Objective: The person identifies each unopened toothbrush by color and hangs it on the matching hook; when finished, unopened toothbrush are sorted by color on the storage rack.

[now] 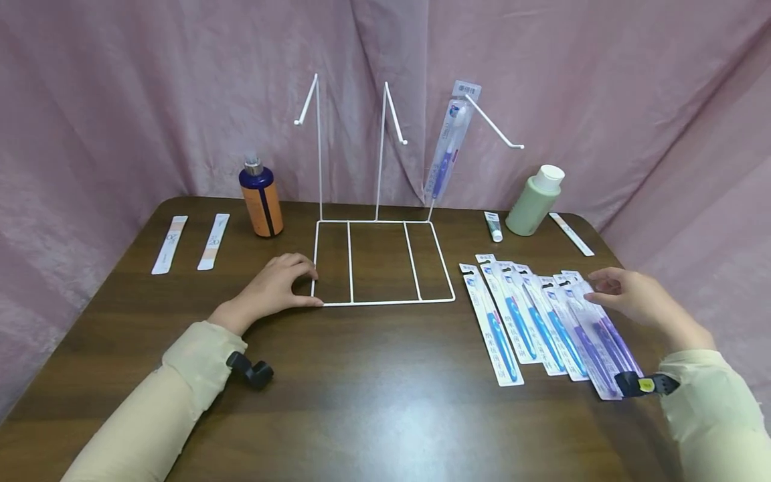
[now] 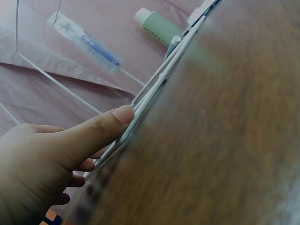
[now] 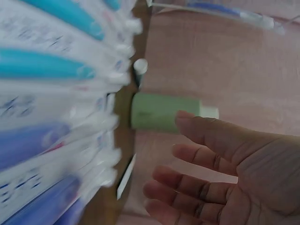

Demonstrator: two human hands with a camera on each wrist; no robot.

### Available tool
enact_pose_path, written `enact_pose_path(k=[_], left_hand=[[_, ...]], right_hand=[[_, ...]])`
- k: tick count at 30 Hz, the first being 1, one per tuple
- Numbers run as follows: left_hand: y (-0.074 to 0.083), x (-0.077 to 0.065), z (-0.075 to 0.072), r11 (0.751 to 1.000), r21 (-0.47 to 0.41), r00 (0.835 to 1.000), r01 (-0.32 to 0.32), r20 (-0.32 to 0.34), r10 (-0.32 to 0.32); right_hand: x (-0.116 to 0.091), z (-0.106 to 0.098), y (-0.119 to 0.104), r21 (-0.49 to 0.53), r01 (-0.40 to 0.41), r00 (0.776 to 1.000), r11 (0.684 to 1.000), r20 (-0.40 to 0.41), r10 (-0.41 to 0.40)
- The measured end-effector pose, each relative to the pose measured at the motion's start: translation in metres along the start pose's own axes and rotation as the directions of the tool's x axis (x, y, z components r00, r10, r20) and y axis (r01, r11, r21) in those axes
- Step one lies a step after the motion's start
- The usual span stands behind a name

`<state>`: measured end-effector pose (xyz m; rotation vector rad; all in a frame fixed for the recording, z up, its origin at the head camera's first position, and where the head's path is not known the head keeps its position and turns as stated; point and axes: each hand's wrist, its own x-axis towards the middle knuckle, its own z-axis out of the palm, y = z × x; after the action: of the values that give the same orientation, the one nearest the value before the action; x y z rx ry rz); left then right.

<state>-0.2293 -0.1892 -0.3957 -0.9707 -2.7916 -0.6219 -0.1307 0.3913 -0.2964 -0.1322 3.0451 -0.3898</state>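
A white wire display rack (image 1: pixel 388 303) stands on the table, with upright hooks at its back. My left hand (image 1: pixel 271 284) holds its front left corner, the thumb (image 2: pixel 105 124) against the front wire and the fingers at the side wire. One packaged toothbrush (image 1: pixel 447 147) hangs from the right hook. To the right of the rack, several packaged toothbrushes (image 1: pixel 500 328) lie overlapping in a fanned row, blue ones left and purple ones right. Over the upper end of the purple ones hovers my right hand (image 1: pixel 638 301), fingers loosely bent, with nothing in it.
An orange and blue bottle (image 1: pixel 262 201) stands behind my left hand, beside two flat white sachets (image 1: pixel 170 245). At the back right are a green bottle (image 1: pixel 533 204), a small tube (image 1: pixel 493 226) and another narrow sachet (image 1: pixel 571 234). A pink curtain (image 1: pixel 241 80) hangs behind the table.
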Motion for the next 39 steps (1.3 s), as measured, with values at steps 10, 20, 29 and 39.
enact_pose_path(k=[10,20,29,39], left_hand=[[-0.004,0.002,0.002,1.000,-0.006,1.000,-0.006,0.002,0.006],[-0.006,0.001,0.005,1.000,-0.014,1.000,-0.004,0.006,0.004],[-0.005,0.001,0.002,1.000,-0.013,1.000,0.013,-0.004,-0.013],[-0.004,0.002,0.003,1.000,-0.011,1.000,0.004,0.005,-0.004]], right_hand=[[-0.017,0.019,0.035,-0.002,-0.064,0.998,0.998,0.003,0.064],[-0.026,0.037,0.048,0.036,-0.158,0.987,0.987,0.007,0.158],[-0.024,0.044,0.039,0.027,-0.165,0.986,0.986,0.008,0.165],[-0.020,0.051,0.034,-0.027,-0.190,0.982,0.981,-0.003,0.190]])
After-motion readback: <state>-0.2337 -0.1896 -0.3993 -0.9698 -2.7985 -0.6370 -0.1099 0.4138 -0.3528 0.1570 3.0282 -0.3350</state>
